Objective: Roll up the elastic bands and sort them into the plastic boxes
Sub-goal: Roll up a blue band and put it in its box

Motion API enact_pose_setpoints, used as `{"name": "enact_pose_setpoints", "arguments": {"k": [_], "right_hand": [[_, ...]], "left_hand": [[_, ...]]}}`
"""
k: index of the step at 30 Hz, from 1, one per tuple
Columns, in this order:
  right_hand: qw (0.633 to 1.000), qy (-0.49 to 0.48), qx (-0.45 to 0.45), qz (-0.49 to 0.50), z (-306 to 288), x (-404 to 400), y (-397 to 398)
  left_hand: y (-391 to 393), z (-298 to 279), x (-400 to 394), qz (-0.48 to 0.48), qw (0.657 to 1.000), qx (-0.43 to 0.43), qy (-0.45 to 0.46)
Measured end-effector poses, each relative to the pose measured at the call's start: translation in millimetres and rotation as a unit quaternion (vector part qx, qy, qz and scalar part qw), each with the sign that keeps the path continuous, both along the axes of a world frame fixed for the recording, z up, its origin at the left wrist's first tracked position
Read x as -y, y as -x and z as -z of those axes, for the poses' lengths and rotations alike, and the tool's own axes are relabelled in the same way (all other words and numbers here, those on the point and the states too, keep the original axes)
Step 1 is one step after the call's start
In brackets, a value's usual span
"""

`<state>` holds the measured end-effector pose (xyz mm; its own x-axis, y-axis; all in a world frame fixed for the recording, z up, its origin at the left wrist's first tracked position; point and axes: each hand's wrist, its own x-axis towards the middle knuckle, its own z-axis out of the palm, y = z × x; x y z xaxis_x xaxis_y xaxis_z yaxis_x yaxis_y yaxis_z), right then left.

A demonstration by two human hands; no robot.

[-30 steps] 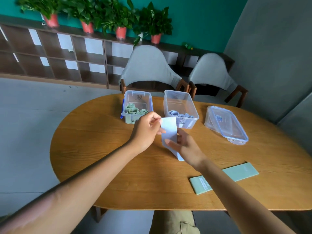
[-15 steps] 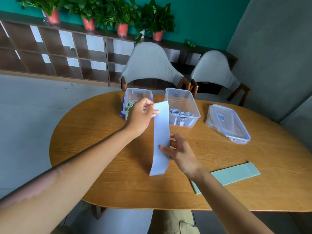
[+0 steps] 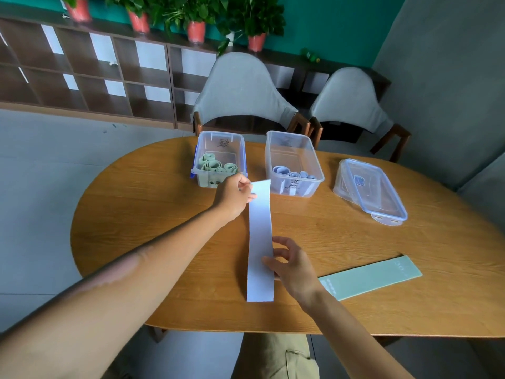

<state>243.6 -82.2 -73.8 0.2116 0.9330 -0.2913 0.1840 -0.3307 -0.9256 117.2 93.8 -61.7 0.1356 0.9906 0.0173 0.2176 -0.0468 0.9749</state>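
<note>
An oval wooden table (image 3: 153, 203) is seen at centre. Two grey chairs — one (image 3: 240, 91) at 12 o'clock, another (image 3: 352, 99) at 1 — are drawn up behind it. Shelving (image 3: 82, 77) with potted plants (image 3: 196, 15) is set at 10 to 11.

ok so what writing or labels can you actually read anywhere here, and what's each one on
None reads clearly.
Left box: black handwritten marks on its walls, illegible.
Right box: handwritten marks, illegible.
Lid: small blue sticker, too small to read.
Green band: faint print at both ends, too blurred.
</note>
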Motion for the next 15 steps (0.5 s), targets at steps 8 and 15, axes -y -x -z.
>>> {"name": "enact_pose_setpoints", "arguments": {"k": [8,15], "right_hand": [[0.984,0.014,0.173,-0.043,2,12,0],[0.981,0.003,0.189,-0.039,4,12,-3]], "left_hand": [[-1,16,-15,0.042,0.997,-0.014,0.067],[10,26,-8,0.022,0.996,-0.041,0.074]]}}
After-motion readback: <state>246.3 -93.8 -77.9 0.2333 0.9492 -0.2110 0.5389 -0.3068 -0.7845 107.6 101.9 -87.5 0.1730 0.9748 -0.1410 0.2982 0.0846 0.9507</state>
